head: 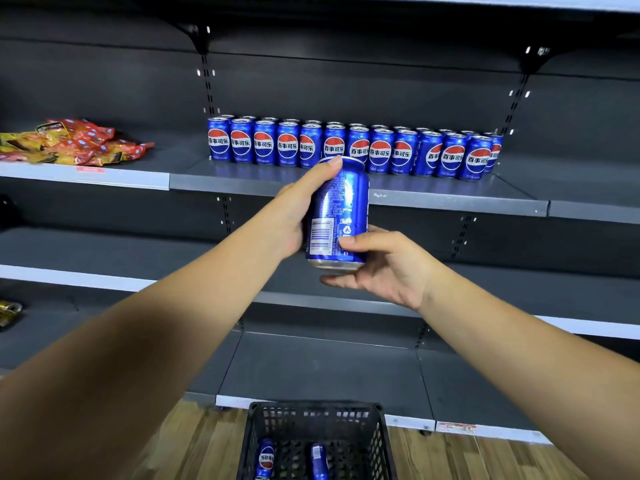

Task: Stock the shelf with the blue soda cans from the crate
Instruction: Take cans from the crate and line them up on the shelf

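A blue soda can (pixel 341 206) is held upright in mid-air in front of the shelf (pixel 450 197), its barcode side facing me. My left hand (pixel 298 209) grips its left side, thumb near the top rim. My right hand (pixel 384 268) holds its base, thumb on the side and fingers beneath. On the shelf behind stands a row of blue cans (pixel 356 148), two deep, labels forward. Below, a black plastic crate (pixel 311 441) on the floor holds two more blue cans (pixel 266 457).
Red and yellow snack bags (pixel 72 142) lie on the shelf at the left. Bare dark shelves run below, at mid height and near the floor. The shelf surface in front of the can row is bare metal. Wooden floor shows around the crate.
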